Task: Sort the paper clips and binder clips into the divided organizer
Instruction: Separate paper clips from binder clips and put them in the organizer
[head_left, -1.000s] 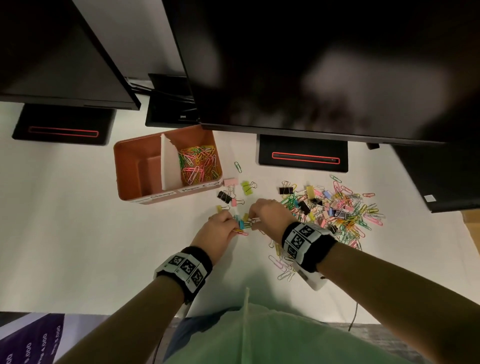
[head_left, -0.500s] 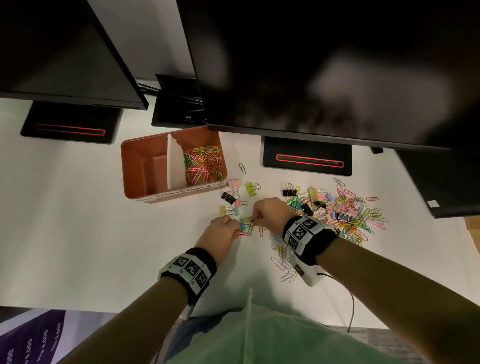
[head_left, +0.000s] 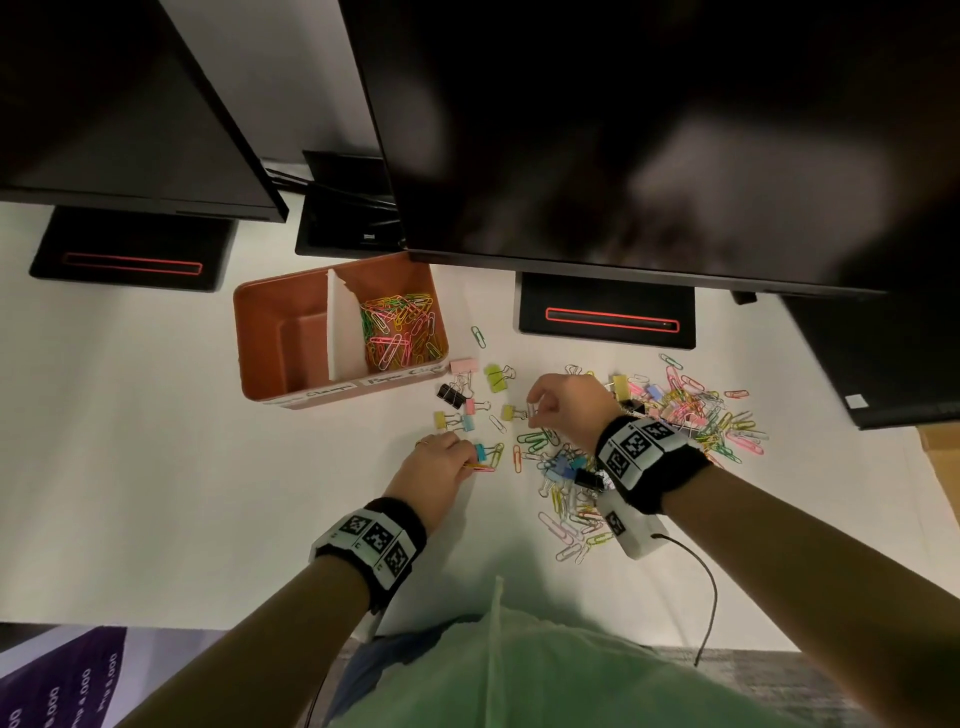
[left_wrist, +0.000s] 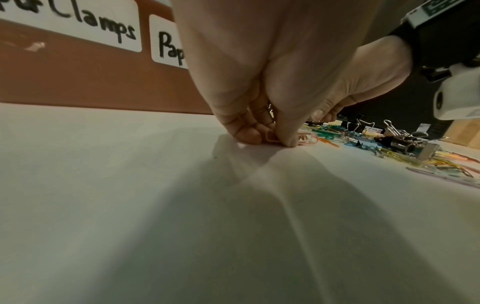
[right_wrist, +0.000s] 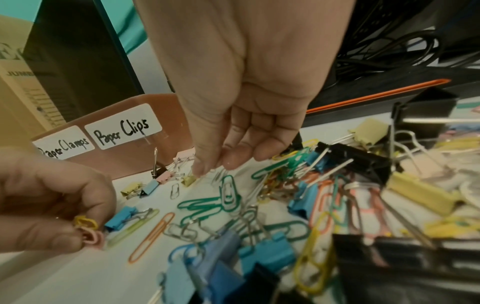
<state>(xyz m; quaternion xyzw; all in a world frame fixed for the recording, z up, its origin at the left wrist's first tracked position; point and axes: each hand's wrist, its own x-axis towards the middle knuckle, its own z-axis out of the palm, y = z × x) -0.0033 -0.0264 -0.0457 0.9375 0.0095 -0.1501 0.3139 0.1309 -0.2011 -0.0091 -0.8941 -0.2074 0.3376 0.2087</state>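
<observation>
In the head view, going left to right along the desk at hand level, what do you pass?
Organizer → black binder clip → left hand, pinching paper clips → right hand → big mixed pile of clips.

Bare table (head_left: 156, 441) is left open at 9 o'clock of the organizer (head_left: 270, 332). Access at 12 is blocked by the overhanging monitor (head_left: 623, 156); 3 to 5 is cluttered by scattered clips (head_left: 691, 415).
</observation>
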